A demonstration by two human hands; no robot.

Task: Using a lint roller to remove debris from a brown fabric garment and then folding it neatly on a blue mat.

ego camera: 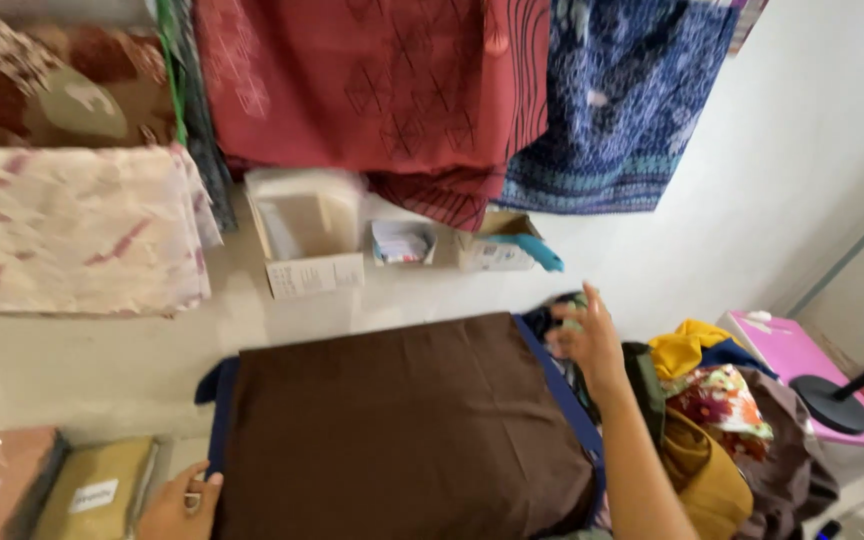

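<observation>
I see the brown cloth (pixel 402 430) lying flat on a blue cloth (pixel 560 385) on the floor. My left hand (pixel 180 505) pinches its near left edge. My right hand (pixel 587 340) is spread, fingers loose, by the far right corner near a pile of clothes (pixel 722 420). The cloth looks soft, light and floppy. I would grab it by the corners.

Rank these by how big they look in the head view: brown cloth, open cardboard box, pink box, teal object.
1. Brown cloth, largest by far.
2. Open cardboard box and pink box look alike; their differing distance from the camera makes ranking unsure.
3. Teal object, smallest.
</observation>
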